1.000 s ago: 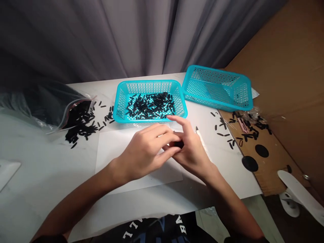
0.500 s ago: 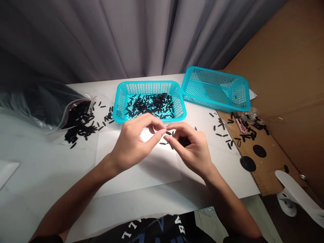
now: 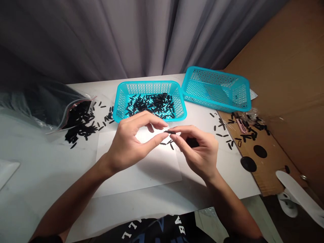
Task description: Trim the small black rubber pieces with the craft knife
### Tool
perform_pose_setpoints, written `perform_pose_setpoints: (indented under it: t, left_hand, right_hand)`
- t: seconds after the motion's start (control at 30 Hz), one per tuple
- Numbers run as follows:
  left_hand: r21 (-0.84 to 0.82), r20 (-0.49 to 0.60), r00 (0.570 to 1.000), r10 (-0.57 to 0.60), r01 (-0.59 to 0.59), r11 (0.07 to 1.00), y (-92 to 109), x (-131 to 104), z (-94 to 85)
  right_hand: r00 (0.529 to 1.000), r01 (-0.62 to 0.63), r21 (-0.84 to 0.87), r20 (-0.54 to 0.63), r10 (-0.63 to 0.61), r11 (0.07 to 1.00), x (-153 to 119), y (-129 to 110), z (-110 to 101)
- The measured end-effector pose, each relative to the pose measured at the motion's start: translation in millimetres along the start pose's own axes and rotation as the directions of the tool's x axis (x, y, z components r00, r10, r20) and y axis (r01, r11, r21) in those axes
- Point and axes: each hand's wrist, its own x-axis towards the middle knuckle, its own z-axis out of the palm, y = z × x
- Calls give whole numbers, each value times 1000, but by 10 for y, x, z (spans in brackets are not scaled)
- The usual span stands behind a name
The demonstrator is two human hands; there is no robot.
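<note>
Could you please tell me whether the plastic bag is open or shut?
The bag is open: black pieces lie spilled at its mouth.

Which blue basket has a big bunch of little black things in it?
The left basket, just beyond the left hand: many black pieces lie scattered inside it. The other basket, farther right, shows no such heap.

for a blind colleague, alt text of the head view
The right hand pinches a small black piece, the left hand close by, above white paper. Behind, a turquoise basket holds many similar pieces; more lie by a clear bag at left.
</note>
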Motion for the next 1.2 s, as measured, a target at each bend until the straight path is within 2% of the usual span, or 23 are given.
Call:
perform_pose_setpoints:
  t: [0.1, 0.2, 0.4, 0.77, 1.2]
  left_hand:
    - [60, 27, 995, 99, -100, 993, -12, 22, -26]
    - [76, 17, 992, 129, -129, 989, -20, 20, -28]
    - [89, 9, 991, 137, -137, 987, -10, 11, -15]
    - [99, -27, 986, 166, -163, 982, 36, 24, -21]
    - [81, -19, 986, 164, -162, 983, 51, 2, -35]
  right_hand:
    - [1000, 6, 1, -14, -6, 1000, 6, -21, -15]
    - [1000, 24, -5, -19, -24, 1000, 4, -31, -23]
    - [997, 36, 6, -62, -35, 999, -21, -33, -14]
    - [993, 88, -32, -74, -90, 996, -32, -36, -30]
    - [992, 98, -66, -80, -103, 993, -45, -42, -46]
